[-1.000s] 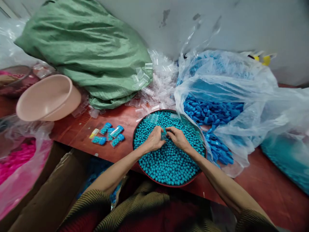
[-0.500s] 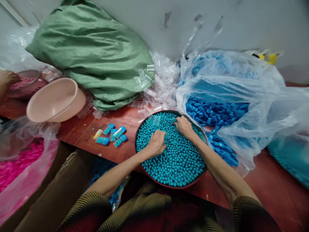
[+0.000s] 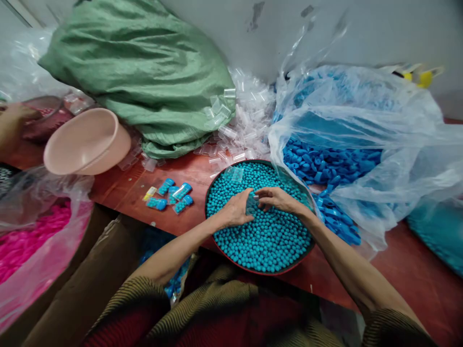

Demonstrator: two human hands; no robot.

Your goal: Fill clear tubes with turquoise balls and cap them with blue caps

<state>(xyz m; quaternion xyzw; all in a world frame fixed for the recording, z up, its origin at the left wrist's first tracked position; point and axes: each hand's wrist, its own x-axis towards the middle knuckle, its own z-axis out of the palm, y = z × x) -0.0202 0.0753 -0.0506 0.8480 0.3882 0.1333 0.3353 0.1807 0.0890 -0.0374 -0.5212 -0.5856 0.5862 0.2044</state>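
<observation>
Over a round pan (image 3: 209,225) full of small teal beads (image 3: 264,246), my left hand (image 3: 237,208) grips a small clear plastic container (image 3: 251,205). My right hand (image 3: 277,198) has its fingers curled at the container's upper right edge; whatever they hold is hidden. Two or so empty clear containers (image 3: 237,174) lie on the beads at the pan's back left. Left of the pan, several filled containers with blue caps (image 3: 182,191) rest on the red table (image 3: 130,193), beside one small yellow-ended piece (image 3: 149,193).
Behind the pan are a heap of clear containers (image 3: 249,111) and a green sack (image 3: 144,77). A plastic bag of blue caps (image 3: 325,161) spills at right. Leftward stand a pink basin (image 3: 87,144), a bag of pink pieces (image 3: 39,236) and another person's hand (image 3: 18,123).
My right hand went from the container to the beads at the back right, then returned to the container's edge. My left hand kept the container. Another person's hand appeared at far left.
</observation>
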